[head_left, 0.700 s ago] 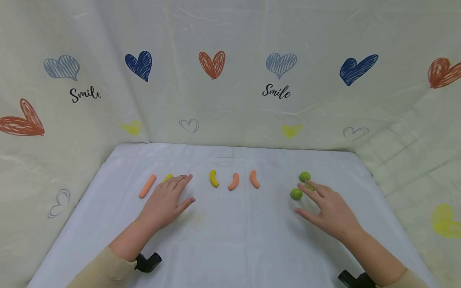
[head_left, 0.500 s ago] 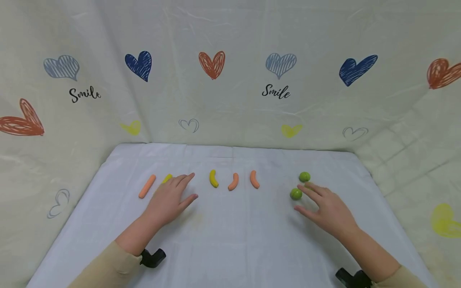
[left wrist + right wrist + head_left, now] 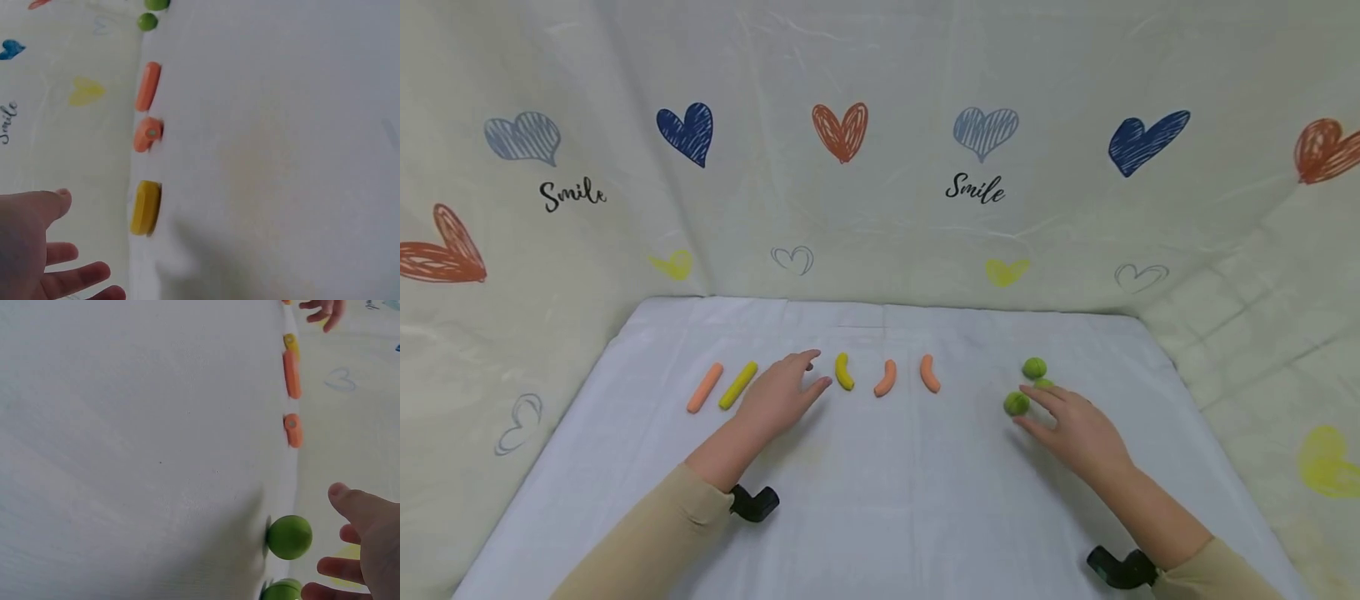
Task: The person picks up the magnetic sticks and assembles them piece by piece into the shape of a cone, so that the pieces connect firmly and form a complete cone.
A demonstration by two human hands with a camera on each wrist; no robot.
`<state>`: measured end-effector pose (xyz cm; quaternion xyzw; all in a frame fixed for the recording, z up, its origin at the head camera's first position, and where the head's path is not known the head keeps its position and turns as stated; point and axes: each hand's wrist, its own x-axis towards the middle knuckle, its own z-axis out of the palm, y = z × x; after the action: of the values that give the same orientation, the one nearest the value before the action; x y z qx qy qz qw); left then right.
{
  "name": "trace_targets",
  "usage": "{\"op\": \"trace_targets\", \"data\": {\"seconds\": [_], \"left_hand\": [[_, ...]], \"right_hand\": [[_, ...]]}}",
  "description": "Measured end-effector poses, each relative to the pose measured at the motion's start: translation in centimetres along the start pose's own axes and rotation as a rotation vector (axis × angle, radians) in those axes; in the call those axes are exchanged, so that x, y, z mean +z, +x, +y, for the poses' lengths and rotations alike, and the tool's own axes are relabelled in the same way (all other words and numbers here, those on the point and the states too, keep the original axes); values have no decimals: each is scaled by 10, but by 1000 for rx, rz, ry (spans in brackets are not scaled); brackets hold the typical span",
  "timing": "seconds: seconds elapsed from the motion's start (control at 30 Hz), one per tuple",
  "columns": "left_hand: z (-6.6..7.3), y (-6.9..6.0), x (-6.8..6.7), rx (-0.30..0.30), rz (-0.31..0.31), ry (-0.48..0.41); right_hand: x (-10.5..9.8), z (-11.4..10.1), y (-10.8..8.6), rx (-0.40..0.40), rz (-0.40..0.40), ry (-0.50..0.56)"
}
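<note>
In the head view my left hand (image 3: pixel 777 400) hovers with spread fingers between a yellow stick (image 3: pixel 738 385) and a curved yellow piece (image 3: pixel 845 372), holding nothing. The left wrist view shows that yellow piece (image 3: pixel 145 207) beyond the thumb, with a gap between. My right hand (image 3: pixel 1081 433) is beside three green balls: one (image 3: pixel 1017 404) by the fingertips, one (image 3: pixel 1034 367) farther back, and a third (image 3: pixel 1043 384) partly hidden by the fingers. In the right wrist view a green ball (image 3: pixel 289 537) stands apart from the thumb and fingers.
Two curved orange pieces (image 3: pixel 886 378) (image 3: pixel 930 373) lie mid-table, right of the curved yellow one. An orange stick (image 3: pixel 705 387) lies at the far left. White cloth (image 3: pixel 880 500) covers the table, and a curtain printed with hearts (image 3: pixel 880 208) rises behind and at both sides.
My left hand has moved right, away from the yellow stick, which now shows whole, and closer to the curved yellow piece. My right hand has barely shifted, its forearm slightly to the left.
</note>
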<state>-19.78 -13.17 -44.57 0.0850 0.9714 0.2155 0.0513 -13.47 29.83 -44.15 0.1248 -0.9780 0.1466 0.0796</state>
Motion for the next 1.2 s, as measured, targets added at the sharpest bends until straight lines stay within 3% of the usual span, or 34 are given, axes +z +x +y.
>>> {"op": "trace_targets", "data": {"seconds": [0.23,0.5,0.9,1.2], "left_hand": [[13,22,10,-118,-58,-16],[23,40,21,-183,-113,-38],[32,54,31,-211,-92,15],[35,52,28,-164,-94,37]], "right_hand": [[2,0,9,50,-74,-6],[5,1,14,105,-126,-10],[7,2,23,123,-183,0],[11,5,24,116,-175,0]]}}
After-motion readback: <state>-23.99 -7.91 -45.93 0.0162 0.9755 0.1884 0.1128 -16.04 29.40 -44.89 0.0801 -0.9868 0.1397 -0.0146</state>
